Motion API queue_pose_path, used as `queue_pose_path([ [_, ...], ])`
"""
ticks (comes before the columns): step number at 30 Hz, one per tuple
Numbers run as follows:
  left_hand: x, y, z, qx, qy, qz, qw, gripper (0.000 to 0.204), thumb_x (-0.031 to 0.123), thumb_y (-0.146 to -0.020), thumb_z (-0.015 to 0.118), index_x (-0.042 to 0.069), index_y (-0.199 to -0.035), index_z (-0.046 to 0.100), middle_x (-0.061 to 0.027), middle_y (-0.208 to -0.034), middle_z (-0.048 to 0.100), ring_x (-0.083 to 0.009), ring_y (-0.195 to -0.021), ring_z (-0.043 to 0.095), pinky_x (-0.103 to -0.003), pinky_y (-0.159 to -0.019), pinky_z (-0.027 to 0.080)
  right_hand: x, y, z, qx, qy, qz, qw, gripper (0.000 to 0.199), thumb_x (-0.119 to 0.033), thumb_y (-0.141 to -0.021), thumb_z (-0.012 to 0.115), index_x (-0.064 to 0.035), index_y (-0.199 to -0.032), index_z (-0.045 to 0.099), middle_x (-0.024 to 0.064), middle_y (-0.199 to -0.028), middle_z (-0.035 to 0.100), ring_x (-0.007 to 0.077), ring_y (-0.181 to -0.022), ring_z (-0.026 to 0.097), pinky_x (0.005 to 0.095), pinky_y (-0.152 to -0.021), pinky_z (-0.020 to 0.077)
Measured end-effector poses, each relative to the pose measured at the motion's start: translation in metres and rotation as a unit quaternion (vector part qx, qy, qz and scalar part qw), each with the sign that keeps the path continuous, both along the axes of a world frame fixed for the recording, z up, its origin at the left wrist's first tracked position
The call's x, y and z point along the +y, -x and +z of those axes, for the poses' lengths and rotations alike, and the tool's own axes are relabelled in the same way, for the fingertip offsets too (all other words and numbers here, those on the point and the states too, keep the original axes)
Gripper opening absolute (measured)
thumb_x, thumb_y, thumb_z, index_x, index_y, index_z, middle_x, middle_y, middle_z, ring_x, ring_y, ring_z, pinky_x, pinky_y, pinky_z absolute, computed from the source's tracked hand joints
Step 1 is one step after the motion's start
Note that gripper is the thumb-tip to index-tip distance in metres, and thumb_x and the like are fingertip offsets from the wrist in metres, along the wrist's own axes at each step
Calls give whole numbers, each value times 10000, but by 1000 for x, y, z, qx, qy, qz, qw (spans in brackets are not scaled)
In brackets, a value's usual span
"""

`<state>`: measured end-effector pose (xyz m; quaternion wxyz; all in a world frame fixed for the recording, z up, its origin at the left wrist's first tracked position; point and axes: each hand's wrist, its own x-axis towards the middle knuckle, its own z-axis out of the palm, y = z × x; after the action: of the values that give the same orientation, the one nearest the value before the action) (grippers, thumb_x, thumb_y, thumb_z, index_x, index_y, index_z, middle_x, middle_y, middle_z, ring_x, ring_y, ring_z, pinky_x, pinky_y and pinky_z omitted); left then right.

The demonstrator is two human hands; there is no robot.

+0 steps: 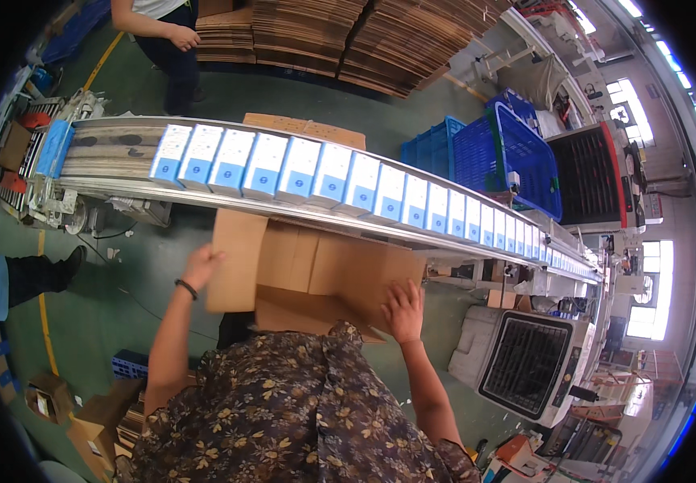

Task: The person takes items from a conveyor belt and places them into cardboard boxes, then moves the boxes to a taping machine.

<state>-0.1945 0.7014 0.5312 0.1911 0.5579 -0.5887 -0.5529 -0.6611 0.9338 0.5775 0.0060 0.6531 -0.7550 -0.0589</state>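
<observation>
An open cardboard box (284,256) stands in front of me, against the near side of the conveyor, with its flaps spread and bare cardboard inside. My left hand (203,266), a dark band at its wrist, is closed on the outer edge of the left flap (234,278). On the box's right side, my right hand (403,312) lies with its fingers apart against the right flap (400,274). Just beyond the box, a long row of white-and-blue cartons (267,165) stands on the conveyor belt (111,151).
Flat cardboard stacks (300,36) rise behind the conveyor, near another person's hand (183,36). Blue plastic crates (477,157) stand at the far right. A white machine with a dark grille (525,362) is to my right. Cardboard boxes (94,427) lie at lower left.
</observation>
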Motion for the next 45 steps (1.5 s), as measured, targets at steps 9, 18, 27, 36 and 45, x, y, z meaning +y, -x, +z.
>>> queue_pose_path([
  [9,-8,134,75,-179,468,-46,864,207,105,-863,617,59,-1065,621,-188,-1135,613,-370,-1063,549,-447,-917,446,0,59,-91,-298,-37,-206,931,469,-251,-962,535,-99,-1395,440,221,-1385,473,432,-1252,453,466,-994,427],
  [18,-64,235,129,-359,438,50,822,489,225,-846,683,-36,-1239,559,-235,-1317,502,-367,-1166,475,-412,-1020,398,-200,0,75,-110,298,-60,946,477,-161,-906,614,34,-1322,486,271,-1380,441,441,-1265,408,469,-1067,351],
  [27,-104,202,153,-296,172,-17,940,1171,534,-715,780,-67,-1486,135,-326,-1207,539,-424,-1071,572,-422,-915,487,-229,-14,87,-260,79,-179,946,890,-488,-862,653,165,-1364,318,313,-1183,582,454,-1012,597,438,-889,492],
  [36,-103,116,200,-105,406,52,906,988,377,-778,768,22,-1513,210,-244,-1301,528,-363,-1165,553,-365,-979,444,-241,-46,139,-462,219,-124,850,945,-463,-749,783,85,-1377,338,295,-1139,614,421,-1063,606,422,-901,483],
  [45,78,136,344,-343,495,-101,792,733,402,-802,708,111,-1428,460,-180,-1252,471,-368,-1032,501,-443,-876,461,-74,-57,94,-491,293,-108,813,565,-206,-948,549,62,-1372,289,238,-1243,515,307,-1127,558,389,-967,433],
])
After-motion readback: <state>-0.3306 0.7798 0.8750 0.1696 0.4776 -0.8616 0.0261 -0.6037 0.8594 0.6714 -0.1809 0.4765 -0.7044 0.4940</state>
